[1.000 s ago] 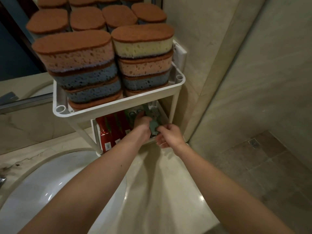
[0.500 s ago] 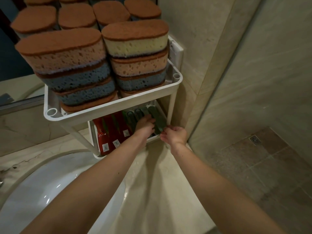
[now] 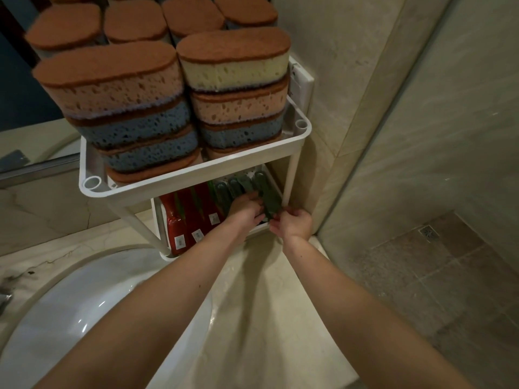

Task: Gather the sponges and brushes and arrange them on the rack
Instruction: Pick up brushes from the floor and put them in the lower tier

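Observation:
A white two-tier rack (image 3: 196, 175) stands on the counter by the wall. Its top tray holds two stacks of sponges (image 3: 146, 119) in orange, blue and yellow with brown scouring tops. On the lower shelf lie red brushes (image 3: 185, 220) at the left and green brushes (image 3: 238, 186) at the right. My left hand (image 3: 244, 209) rests on the green brushes, fingers curled over them. My right hand (image 3: 292, 223) pinches the near end of the rightmost green brush (image 3: 268, 200) at the shelf's front edge.
A white sink basin (image 3: 92, 299) sits at the lower left in the beige marble counter (image 3: 266, 304). A mirror behind the rack reflects the sponges. A tiled wall corner stands right of the rack, with the brown floor and a drain (image 3: 428, 233) below.
Both hands have pushed deeper onto the lower shelf. The green brush that was held up at the shelf front now lies in line with the other green brushes.

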